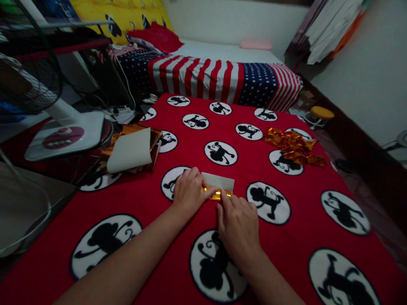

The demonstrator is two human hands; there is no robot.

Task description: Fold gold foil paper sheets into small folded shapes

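Observation:
A sheet of gold foil paper (217, 194) with a pale backing lies on the red blanket, its near edge turned up to form a shiny gold strip. My left hand (188, 190) is closed at the left end of the paper, thumb stretched along the fold. From the right, my right hand (239, 218) presses the gold strip with its index finger, the other fingers curled in. The thumbs and index finger almost meet over the fold. Part of the paper's left end is hidden under my left hand.
The red blanket (302, 237) has black figures in white ovals. At left lies a stack of foil sheets (130, 148), with a fan (63, 131) behind. Crumpled-looking gold foil pieces (291, 144) lie at right. Beyond are a bed (210, 76) and a stool (321, 112).

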